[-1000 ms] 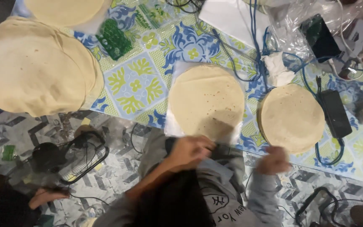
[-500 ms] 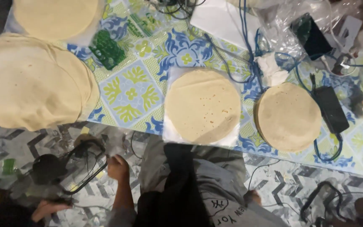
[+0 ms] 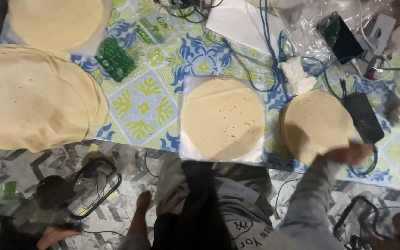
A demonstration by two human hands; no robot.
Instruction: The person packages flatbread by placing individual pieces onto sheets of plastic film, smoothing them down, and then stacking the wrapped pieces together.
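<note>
A pale round flatbread [image 3: 223, 118] lies on a clear plastic sheet [image 3: 188, 150] in front of me, on a blue, yellow and green patterned cloth [image 3: 140, 106]. To its right sits a smaller stack of flatbreads [image 3: 315, 122]. My right hand [image 3: 353, 153], in a grey sleeve, grips that stack's near right edge. My left hand [image 3: 140, 203] hangs low beside my knee over the patterned floor, fingers loose and holding nothing.
A big stack of flatbreads [image 3: 33, 99] lies at the left, another flatbread [image 3: 54, 21] at the far left. Blue cables [image 3: 274, 55], a black power adapter [image 3: 364, 115], a phone [image 3: 341, 39], a crumpled tissue [image 3: 297, 76] and a green plastic piece [image 3: 114, 60] crowd the cloth. Someone's hand [image 3: 52, 235] shows bottom left.
Both hands left the middle flatbread's near edge. My left hand dropped beside my knee, and my right hand reached out to the right-hand stack.
</note>
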